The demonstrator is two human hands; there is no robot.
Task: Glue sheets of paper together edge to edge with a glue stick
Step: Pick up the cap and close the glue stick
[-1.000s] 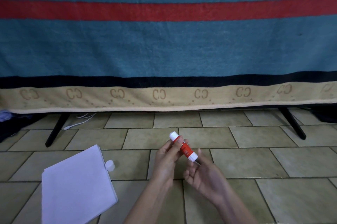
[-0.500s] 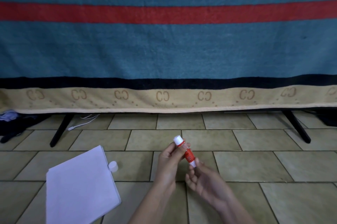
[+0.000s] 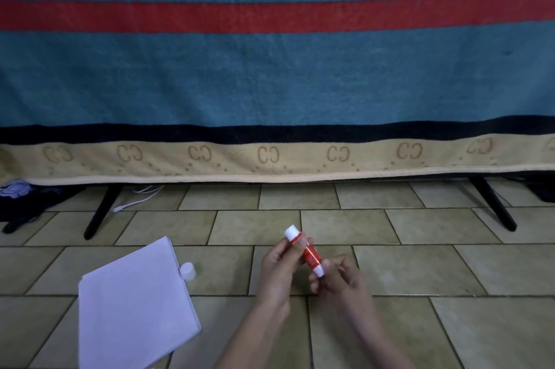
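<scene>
You have one glue stick [image 3: 305, 251] in front of you, held between both hands above the tiled floor [image 3: 420, 263]. Your left hand [image 3: 280, 268] grips its upper part, fingers and thumb curled round the red barrel just below the white tip. Your right hand [image 3: 338, 277] pinches the white lower end with its fingertips. The stick leans, its top tilted away from you and to the left.

To the left of your left hand lies one stack of white paper [image 3: 135, 305], flat on the floor; how many sheets it holds cannot be told. One white cap [image 3: 188, 270] stands on the floor touching the stack's right edge, between the paper and your left hand.

Beyond your hands hangs one striped blanket [image 3: 270, 83], and under it show two black legs [image 3: 97, 212] of some stand, one to each side. One white cable [image 3: 135, 199] lies near the left leg.

Since a second ago your right hand has closed in: then its fingers lay looser under the stick, now they nip the base. The stick stands a little steeper. The paper and cap have not moved.
</scene>
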